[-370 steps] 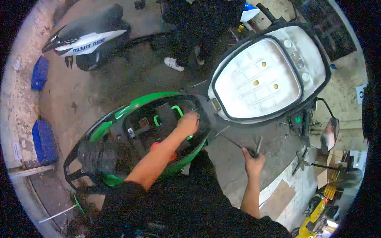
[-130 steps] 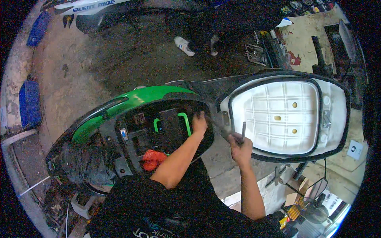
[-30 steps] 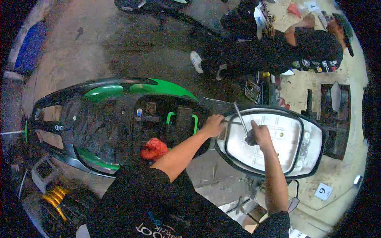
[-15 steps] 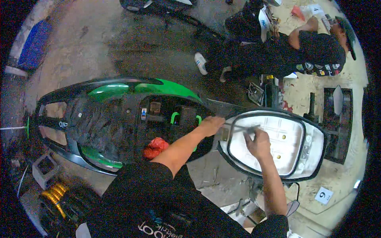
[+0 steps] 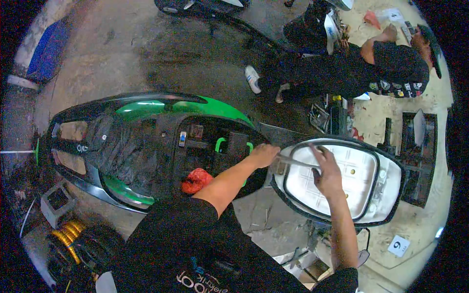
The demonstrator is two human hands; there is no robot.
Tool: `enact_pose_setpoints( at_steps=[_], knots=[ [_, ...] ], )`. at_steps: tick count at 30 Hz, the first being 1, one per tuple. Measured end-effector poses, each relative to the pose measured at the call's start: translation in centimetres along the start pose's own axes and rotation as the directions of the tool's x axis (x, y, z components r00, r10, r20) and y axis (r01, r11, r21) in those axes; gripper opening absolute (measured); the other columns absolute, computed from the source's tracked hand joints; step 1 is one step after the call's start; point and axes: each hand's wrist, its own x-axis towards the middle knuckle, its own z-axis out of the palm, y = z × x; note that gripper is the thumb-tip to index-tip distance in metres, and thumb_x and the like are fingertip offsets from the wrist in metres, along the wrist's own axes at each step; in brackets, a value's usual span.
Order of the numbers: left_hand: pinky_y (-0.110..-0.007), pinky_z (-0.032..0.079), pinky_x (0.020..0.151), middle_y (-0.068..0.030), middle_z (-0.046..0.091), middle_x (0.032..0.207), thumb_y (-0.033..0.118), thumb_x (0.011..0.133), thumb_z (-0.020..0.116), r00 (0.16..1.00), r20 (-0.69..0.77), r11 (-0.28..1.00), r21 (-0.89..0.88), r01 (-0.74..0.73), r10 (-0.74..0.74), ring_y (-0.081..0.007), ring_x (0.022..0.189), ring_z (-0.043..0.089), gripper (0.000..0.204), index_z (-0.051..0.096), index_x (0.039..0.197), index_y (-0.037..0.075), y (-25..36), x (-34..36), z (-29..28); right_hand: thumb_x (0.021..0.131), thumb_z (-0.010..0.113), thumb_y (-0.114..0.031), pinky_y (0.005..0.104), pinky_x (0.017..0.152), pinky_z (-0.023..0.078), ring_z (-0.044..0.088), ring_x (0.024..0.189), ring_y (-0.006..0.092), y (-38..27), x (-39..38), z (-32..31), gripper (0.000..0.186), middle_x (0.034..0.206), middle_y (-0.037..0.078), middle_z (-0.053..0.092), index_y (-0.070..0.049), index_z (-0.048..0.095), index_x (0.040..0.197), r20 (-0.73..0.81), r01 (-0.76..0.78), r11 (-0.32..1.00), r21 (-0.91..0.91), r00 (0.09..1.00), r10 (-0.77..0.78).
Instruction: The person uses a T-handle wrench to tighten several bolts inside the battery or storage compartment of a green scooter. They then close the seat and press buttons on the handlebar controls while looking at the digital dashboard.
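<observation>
A green and black scooter body (image 5: 146,141) lies below me with its under-seat bay open. The seat (image 5: 342,180) is flipped up to the right, its white underside facing me. My left hand (image 5: 263,155) rests closed at the seat hinge, on the bay's right rim. My right hand (image 5: 326,172) grips the handle of a long metal tool (image 5: 293,161), whose shaft lies flat and reaches left toward my left hand. A red rag (image 5: 196,180) sits in the bay near my left forearm.
Another person in black (image 5: 351,73) crouches at the upper right beside a second scooter (image 5: 205,7). Blue crates (image 5: 46,53) stand at the upper left. A yellow coil spring (image 5: 68,239) lies at the lower left. Parts and a numbered paper tag (image 5: 399,245) lie at the right.
The tool has swung from upright to lying flat, pointing left. My right hand has turned with it over the seat's underside. My left hand stays at the hinge.
</observation>
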Motion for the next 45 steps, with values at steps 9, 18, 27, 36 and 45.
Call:
enact_pose_setpoints(
  at_steps=[9,18,27,36,45],
  knots=[
    [-0.049,0.047,0.08,-0.0185,0.063,0.094,0.026,0.087,0.052,0.998,0.009,0.995,-0.087,0.057,-0.056,-0.0379,0.091,0.06,0.021,0.056,0.1,0.009,0.9,0.1,-0.2,0.092,0.05,-0.042,0.0322,0.039,0.047,0.055,0.036,0.0218,1.9,0.2,4.6,0.057,0.048,0.014,0.057,0.005,0.059,0.062,0.559,-0.804,0.236,0.546,0.56,0.612],
    [-0.05,0.047,0.077,-0.0165,0.061,0.096,0.029,0.089,0.049,0.998,0.055,0.998,-0.063,-0.01,0.013,-0.0388,0.091,0.058,0.026,0.055,0.103,0.008,0.6,0.0,0.3,0.093,0.043,-0.044,0.0445,0.059,0.049,0.059,0.052,0.0332,0.5,-0.6,6.5,0.057,0.052,0.017,0.058,-0.003,0.063,0.058,0.089,-0.574,0.806,0.149,0.819,0.567],
    [-0.047,0.046,0.083,-0.0126,0.06,0.099,0.027,0.088,0.051,0.999,0.035,1.0,0.01,0.019,-0.019,-0.0349,0.093,0.058,0.025,0.055,0.105,0.009,1.2,-0.7,-0.3,0.081,0.063,-0.038,0.043,0.072,0.049,0.059,0.082,0.0332,-0.5,-0.9,2.9,0.035,0.075,0.017,0.063,-0.003,0.066,0.082,0.225,-0.108,0.993,-0.054,0.967,0.118],
    [-0.048,0.046,0.084,-0.0148,0.06,0.102,0.027,0.089,0.049,0.998,0.038,0.998,-0.046,0.046,-0.044,-0.0363,0.095,0.057,0.027,0.055,0.104,0.006,0.2,0.2,-0.1,0.078,0.069,-0.033,0.04,0.079,0.048,0.056,0.089,0.0366,0.4,-0.3,0.6,0.044,0.094,0.018,0.06,-0.003,0.059,0.109,-0.149,0.005,0.995,0.097,0.989,0.01],
    [-0.049,0.048,0.078,-0.0198,0.06,0.098,0.029,0.088,0.049,1.0,0.004,1.0,0.008,0.001,-0.001,-0.0378,0.091,0.058,0.026,0.054,0.098,0.005,1.1,-0.2,-0.9,0.09,0.053,-0.041,0.0367,0.046,0.047,0.053,0.04,0.0198,2.1,-0.8,4.2,0.049,0.053,0.014,0.057,0.002,0.063,0.071,0.565,-0.782,0.27,0.562,0.601,0.565]
  ],
)
